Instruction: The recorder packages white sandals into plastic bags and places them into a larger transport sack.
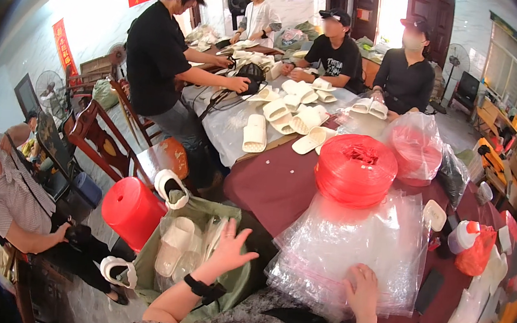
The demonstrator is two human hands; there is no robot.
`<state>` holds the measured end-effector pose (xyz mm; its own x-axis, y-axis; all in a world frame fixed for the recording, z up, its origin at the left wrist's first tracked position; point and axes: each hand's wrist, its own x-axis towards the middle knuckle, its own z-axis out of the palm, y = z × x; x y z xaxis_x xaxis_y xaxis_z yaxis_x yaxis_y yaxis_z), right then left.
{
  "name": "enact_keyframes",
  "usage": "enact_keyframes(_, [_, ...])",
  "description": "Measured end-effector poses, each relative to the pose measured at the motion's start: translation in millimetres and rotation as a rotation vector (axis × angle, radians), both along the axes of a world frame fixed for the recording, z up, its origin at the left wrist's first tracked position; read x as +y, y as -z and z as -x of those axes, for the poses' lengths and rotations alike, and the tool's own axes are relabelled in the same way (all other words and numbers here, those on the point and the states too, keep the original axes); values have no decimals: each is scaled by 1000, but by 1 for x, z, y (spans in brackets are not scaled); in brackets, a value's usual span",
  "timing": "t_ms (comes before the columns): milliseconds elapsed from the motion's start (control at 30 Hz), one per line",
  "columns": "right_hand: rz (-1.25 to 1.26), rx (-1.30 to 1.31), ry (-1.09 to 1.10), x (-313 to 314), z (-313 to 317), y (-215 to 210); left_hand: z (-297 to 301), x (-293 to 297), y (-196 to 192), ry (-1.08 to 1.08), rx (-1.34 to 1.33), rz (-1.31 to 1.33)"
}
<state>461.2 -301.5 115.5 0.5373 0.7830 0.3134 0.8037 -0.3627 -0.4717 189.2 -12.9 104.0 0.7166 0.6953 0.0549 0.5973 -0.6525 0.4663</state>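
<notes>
My left hand point(232, 247), fingers spread and empty, hovers at the right side of an open green sack point(156, 233). Inside the sack are pale slippers point(175, 246), some in clear plastic bags. My right hand point(362, 287) rests on the near edge of a stack of clear plastic bags point(351, 240), its fingers lying slightly bent over the top layer. The stack is on a dark red tablecloth point(265, 184). A large roll of red plastic twine point(356, 172) sits on the far part of the bags.
Cream slippers point(301, 112) are heaped farther along the table, with several people around it. A red stool point(132, 211) and wooden chair point(113, 137) stand left. On the right are a bagged red roll point(412, 154), a white bottle point(463, 237) and a dark phone-like slab point(429, 292).
</notes>
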Motion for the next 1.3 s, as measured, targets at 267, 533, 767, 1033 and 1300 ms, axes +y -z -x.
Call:
enact_keyframes(267, [-60, 22, -24, -2, 2, 12, -88, -3, -21, 284, -31, -66])
enact_keyframes(533, [-132, 23, -25, -3, 4, 24, -131, -22, -34, 465, -16, -72])
enact_keyframes(767, [-143, 4, -26, -4, 5, 30, -137, -45, -20, 552, 191, -29])
enact_keyframes(1033, [-135, -11, -13, -6, 2, 33, -137, -26, -11, 645, 103, 9])
enact_keyframes(1300, [-134, -5, -73, -1, 2, 39, -134, 20, -10, 642, -110, 180])
